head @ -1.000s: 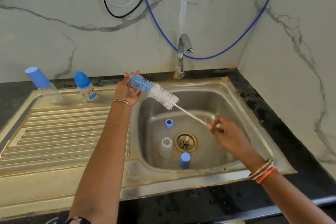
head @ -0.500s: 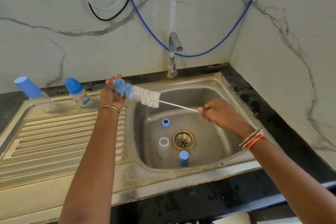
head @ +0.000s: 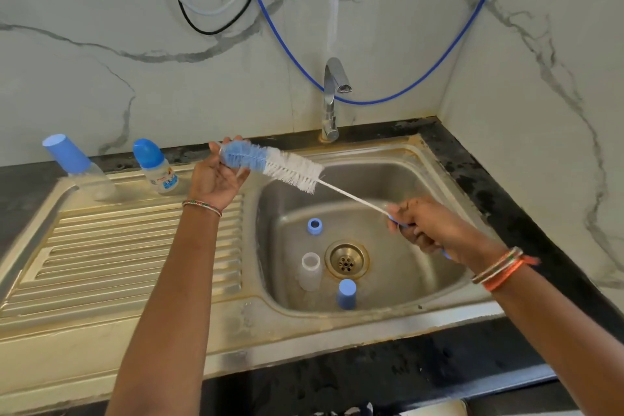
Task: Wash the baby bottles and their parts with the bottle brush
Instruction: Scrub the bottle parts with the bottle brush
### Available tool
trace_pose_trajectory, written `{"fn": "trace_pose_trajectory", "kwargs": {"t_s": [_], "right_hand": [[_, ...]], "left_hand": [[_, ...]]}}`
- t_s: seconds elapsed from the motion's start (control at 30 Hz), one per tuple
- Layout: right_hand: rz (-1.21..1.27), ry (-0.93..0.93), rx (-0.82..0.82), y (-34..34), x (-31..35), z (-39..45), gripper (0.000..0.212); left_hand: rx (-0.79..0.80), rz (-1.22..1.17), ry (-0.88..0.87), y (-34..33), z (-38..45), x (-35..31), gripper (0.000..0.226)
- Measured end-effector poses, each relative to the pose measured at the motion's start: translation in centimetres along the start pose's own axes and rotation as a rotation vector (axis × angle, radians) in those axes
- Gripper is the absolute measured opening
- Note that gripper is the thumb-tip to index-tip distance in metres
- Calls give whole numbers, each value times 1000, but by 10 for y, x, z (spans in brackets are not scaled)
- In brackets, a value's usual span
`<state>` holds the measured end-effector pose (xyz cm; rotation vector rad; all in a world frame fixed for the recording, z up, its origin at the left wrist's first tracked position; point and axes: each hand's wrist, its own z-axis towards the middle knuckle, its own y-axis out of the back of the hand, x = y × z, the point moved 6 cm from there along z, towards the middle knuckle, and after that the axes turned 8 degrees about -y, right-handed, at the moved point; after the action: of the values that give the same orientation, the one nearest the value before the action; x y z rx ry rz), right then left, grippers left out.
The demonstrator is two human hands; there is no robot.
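Above the sink basin (head: 388, 179), head view: bottle brush (head: 270, 164) held slanting between both hands, blue bristle tip up at ten o'clock, white bristles next, thin white wire stem running down toward four o'clock. Left hand (head: 216, 176) palm up, fingers loosely curled round the blue bristle end, over the seam between drainboard (head: 135, 246) and basin. Right hand (head: 429, 230) clenched on the blue handle, over the basin's right half, a bit of handle poking out behind the wrist.

Room to move: open air over the basin centre; tap (head: 332, 94) at twelve o'clock, well apart from the brush; marble wall close along three o'clock; dark table (head: 371, 368) edging the sink at six o'clock.

Down in the basin, around the brass drain (head: 346, 259): blue ring (head: 314, 226) at eleven o'clock, clear bottle body (head: 310, 270) standing open just beside the drain at nine o'clock, blue cap (head: 346, 294) at six o'clock near the front wall.

Back of the drainboard at ten o'clock: small bottle with blue cap and printed label (head: 155, 165) upright; further left, clear bottle with blue cap (head: 77, 169), leaning in the wide-angle view.
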<state>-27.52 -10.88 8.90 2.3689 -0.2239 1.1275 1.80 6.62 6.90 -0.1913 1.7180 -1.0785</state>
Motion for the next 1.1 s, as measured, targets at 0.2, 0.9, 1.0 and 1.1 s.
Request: {"fn": "trace_pose_trajectory", "kwargs": {"t_s": [0.2,0.9,1.0,1.1], "right_hand": [[366,-314,545,-16,-28,-8,33],[279,151,-203,0,-18,32,39],[83,313,-393,-4,-6,49,39],[-23,372,-511,-9,-3,66,39]], "left_hand": [[119,-217,-40,-6,1,2,45],[-119,956,-159,35,-3,97,33],[-82,1089,-25,53,2,135,30],[-56,1295,121,74,3,161,25]]}}
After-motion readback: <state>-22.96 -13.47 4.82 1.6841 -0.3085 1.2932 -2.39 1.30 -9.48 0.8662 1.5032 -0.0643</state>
